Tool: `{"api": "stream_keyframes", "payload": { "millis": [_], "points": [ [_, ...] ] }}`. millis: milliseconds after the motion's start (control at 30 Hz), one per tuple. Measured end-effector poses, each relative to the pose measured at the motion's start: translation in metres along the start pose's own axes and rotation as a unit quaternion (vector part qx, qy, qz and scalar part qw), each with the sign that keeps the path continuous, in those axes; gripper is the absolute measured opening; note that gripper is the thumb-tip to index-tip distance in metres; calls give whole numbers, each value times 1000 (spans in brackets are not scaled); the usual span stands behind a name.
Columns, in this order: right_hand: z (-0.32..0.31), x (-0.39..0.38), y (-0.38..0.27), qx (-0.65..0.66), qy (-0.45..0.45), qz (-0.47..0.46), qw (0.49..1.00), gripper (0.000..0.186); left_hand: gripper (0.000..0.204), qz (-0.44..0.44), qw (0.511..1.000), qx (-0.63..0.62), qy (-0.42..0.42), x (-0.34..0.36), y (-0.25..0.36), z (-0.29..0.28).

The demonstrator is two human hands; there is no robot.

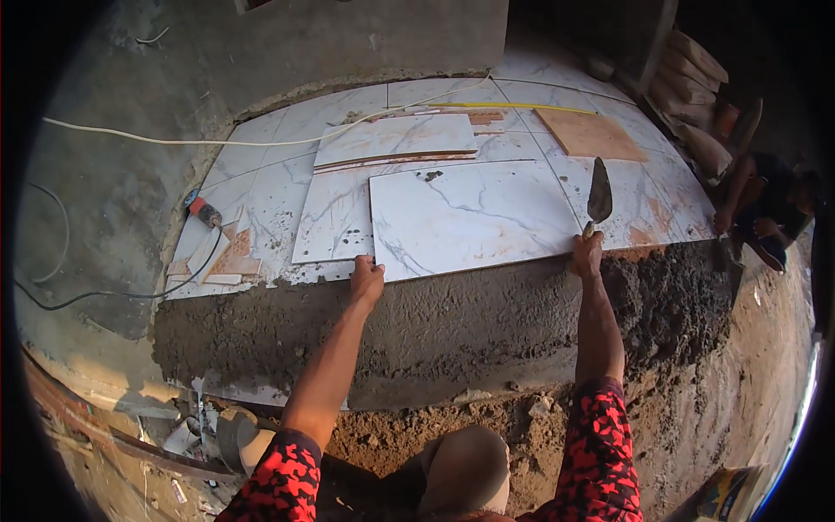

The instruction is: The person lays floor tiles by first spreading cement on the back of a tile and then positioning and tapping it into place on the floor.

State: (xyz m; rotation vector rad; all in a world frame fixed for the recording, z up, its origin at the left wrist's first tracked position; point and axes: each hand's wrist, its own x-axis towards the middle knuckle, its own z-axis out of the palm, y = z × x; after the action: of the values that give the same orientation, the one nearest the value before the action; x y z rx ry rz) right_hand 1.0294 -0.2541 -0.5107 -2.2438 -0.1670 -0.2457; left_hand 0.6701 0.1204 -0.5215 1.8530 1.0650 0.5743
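A large white marble-patterned tile (pixel 470 217) lies in front of me, its near edge bordering a bed of wet grey mortar (pixel 470 322). My left hand (pixel 368 280) is closed on the tile's near left corner. At its near right corner is my right hand (pixel 588 254), closed round the handle of a pointed trowel (pixel 600 193). The trowel's blade points away from me, over the tiled floor. My right fingers are close against the tile's corner; whether they also grip it I cannot tell. Small mortar blobs dot the tile's far left part.
More white tiles (pixel 396 139) are stacked beyond, beside a brown tile piece (pixel 590 133). A corded red power tool (pixel 204 210) and tile offcuts (pixel 228 257) lie left, by the grey wall (pixel 122 200). A person (pixel 770 204) crouches at right, near sacks (pixel 691 70). A pale cable crosses the floor.
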Motion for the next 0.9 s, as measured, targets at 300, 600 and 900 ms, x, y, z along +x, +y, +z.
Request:
{"api": "stream_keyframes", "payload": {
  "millis": [300, 600, 900],
  "points": [
    [-50, -43, 2, 112, -94, 50, 988, 41, 33, -100, 960, -212, -152, -58, -3, -50],
    [-143, -150, -34, 190, -78, -6, 979, 44, 30, -66, 877, -466, -96, -157, -3, -97],
    [-286, -279, -59, 154, -20, 45, 987, 37, 25, -147, 849, -490, -133, -263, 42, -174]
  ]
}}
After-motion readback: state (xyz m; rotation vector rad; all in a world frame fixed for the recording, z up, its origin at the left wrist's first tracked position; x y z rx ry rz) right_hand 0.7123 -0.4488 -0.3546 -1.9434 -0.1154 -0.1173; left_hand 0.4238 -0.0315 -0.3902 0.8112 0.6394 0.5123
